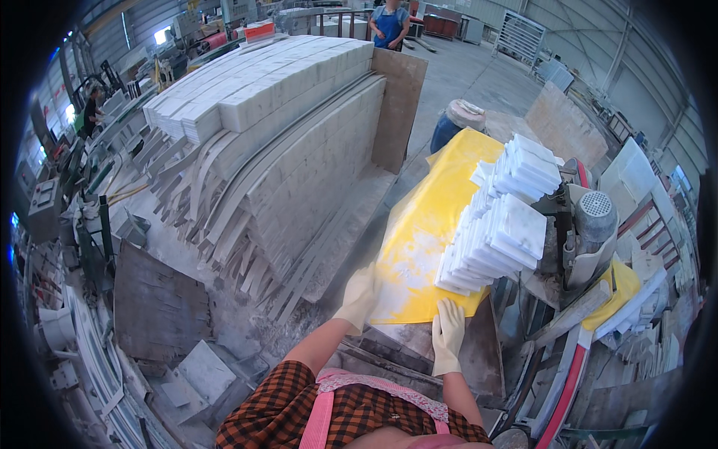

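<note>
A yellow sheet [426,224], dusted white over its middle, covers a low work surface before me. On its right side stand two stacks of white marble tiles, a nearer stack [497,239] and a farther stack [523,170]. My left hand [357,298], in a cream glove, is at the sheet's near left edge; its fingertips are too indistinct to show whether they grip. Along the sheet's near edge, just below the nearer stack, my right hand [448,338] in a matching glove lies with its fingers stretched out on the sheet.
A large pile of pale stone strips and blocks [299,93] rises at the left, with a brown board [398,112] at its end. A blue drum [456,123] stands beyond the sheet. To the right is a motor [596,213]. A person in a blue apron [390,26] stands far off.
</note>
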A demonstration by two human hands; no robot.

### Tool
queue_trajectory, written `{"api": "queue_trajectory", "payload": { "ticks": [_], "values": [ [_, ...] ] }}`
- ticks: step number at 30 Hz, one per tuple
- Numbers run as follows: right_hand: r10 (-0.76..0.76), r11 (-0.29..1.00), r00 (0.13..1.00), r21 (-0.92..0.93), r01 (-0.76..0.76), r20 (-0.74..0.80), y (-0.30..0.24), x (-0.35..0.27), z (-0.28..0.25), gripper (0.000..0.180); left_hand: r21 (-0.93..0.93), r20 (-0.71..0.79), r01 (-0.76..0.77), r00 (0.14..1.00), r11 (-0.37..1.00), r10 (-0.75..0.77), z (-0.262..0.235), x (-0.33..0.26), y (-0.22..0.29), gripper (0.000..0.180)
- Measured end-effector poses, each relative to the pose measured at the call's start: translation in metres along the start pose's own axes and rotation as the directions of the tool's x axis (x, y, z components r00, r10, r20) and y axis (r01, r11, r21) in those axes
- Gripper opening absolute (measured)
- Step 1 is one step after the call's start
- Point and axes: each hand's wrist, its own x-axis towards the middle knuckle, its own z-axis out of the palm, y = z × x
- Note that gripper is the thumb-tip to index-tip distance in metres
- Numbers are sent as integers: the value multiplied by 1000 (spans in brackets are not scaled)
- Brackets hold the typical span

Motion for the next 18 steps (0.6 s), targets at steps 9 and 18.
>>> {"api": "queue_trajectory", "payload": {
  "ticks": [9, 18],
  "values": [
    [-59, 998, 998, -12, 60, 28, 14, 0, 12, 35, -2, 19, 55, 998, 998, -55, 8, 1, -4, 42],
    [-12, 1000, 997, -14, 13, 73, 13, -10, 6, 36, 5, 37, 62, 997, 998, -62, 14, -7, -7, 43]
  ]
}}
